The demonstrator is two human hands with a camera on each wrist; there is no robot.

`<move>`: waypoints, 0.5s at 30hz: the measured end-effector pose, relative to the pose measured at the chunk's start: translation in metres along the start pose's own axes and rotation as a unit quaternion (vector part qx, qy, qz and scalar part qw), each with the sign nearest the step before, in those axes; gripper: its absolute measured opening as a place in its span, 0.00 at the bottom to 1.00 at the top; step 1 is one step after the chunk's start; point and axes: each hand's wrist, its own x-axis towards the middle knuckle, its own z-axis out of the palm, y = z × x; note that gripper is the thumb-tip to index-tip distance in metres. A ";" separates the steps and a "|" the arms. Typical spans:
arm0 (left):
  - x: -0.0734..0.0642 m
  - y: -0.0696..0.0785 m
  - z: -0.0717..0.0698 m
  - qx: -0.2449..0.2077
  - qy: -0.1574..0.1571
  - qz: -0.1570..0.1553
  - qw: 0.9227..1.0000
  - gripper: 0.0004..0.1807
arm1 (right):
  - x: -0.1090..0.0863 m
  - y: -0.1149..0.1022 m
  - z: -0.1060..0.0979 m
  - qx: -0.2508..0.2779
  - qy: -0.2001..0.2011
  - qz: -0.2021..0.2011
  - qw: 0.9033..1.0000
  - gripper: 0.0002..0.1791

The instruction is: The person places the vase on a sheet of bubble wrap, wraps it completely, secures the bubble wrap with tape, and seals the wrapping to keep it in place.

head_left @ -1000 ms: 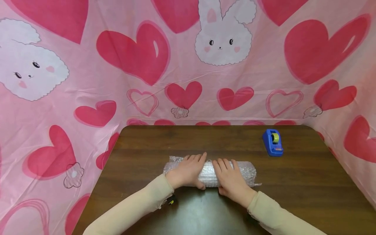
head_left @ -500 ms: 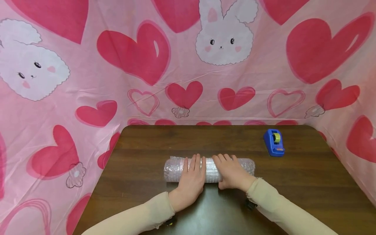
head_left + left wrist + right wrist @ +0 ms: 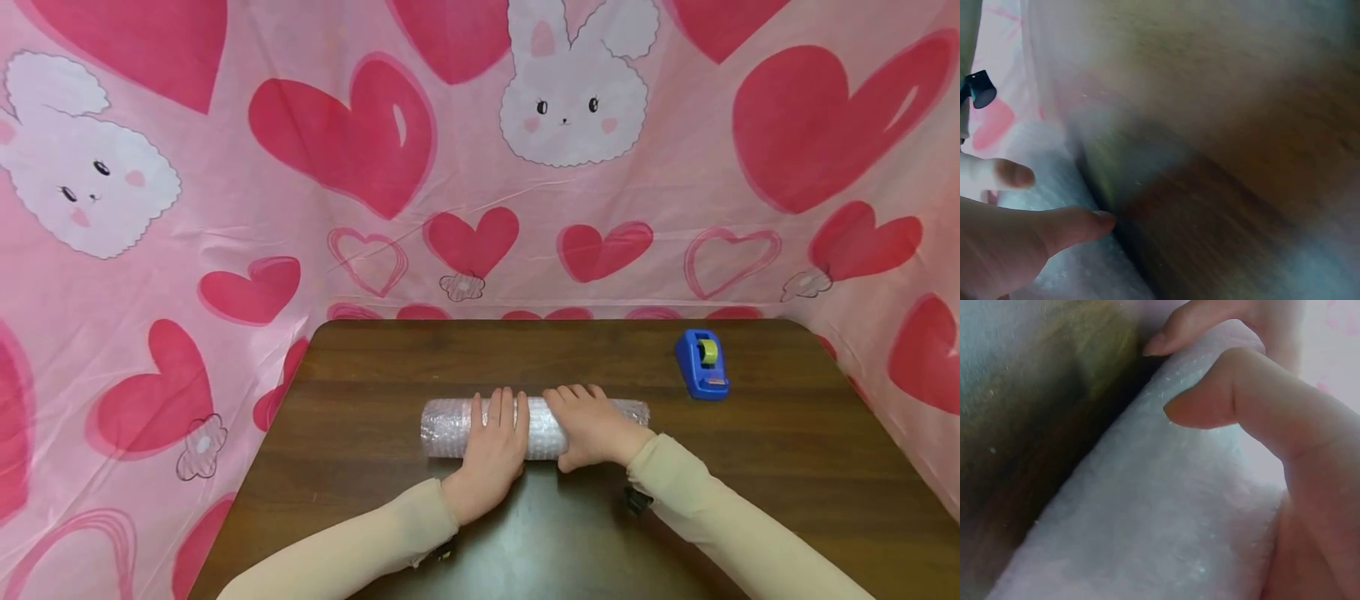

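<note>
A roll of clear bubble wrap [image 3: 546,437] lies sideways across the middle of the wooden table. My left hand [image 3: 491,458] rests on it left of centre, its fingers straight over the top. On the right half, my right hand [image 3: 600,429] holds the roll with fingers over the far side and thumb at the near side. The left wrist view has the left thumb [image 3: 1079,228] stretched along the near face of the wrap [image 3: 1079,275]. In the right wrist view, the bent right thumb [image 3: 1210,406] lies against the wrap [image 3: 1141,512]. Whatever may be inside the roll is hidden.
A blue tape dispenser [image 3: 701,367] with a yellow core stands at the back right of the brown table [image 3: 375,358]. Pink cloth [image 3: 525,183] printed with hearts and rabbits hangs behind the table and along both sides.
The roll has turned slightly away from me, and its loose edge no longer sticks out. My left hand has gone from slanted across it to fingers pointing forward; my right hand moved slightly forward.
</note>
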 end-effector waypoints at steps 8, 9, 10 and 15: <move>0.003 -0.002 0.005 -0.008 0.011 -0.001 1.000 0.52 | 0.002 -0.002 -0.004 0.012 -0.030 0.028 0.999 0.54; 0.003 -0.002 0.005 -0.011 0.011 0.000 1.000 0.53 | 0.002 -0.002 -0.005 0.015 -0.035 0.032 0.999 0.55; 0.003 -0.003 0.006 -0.014 0.011 0.001 1.000 0.53 | 0.002 -0.003 -0.005 0.015 -0.039 0.035 0.999 0.57; 0.004 -0.006 0.006 -0.032 0.009 0.006 0.999 0.54 | 0.000 -0.006 -0.008 -0.003 -0.040 0.039 0.998 0.63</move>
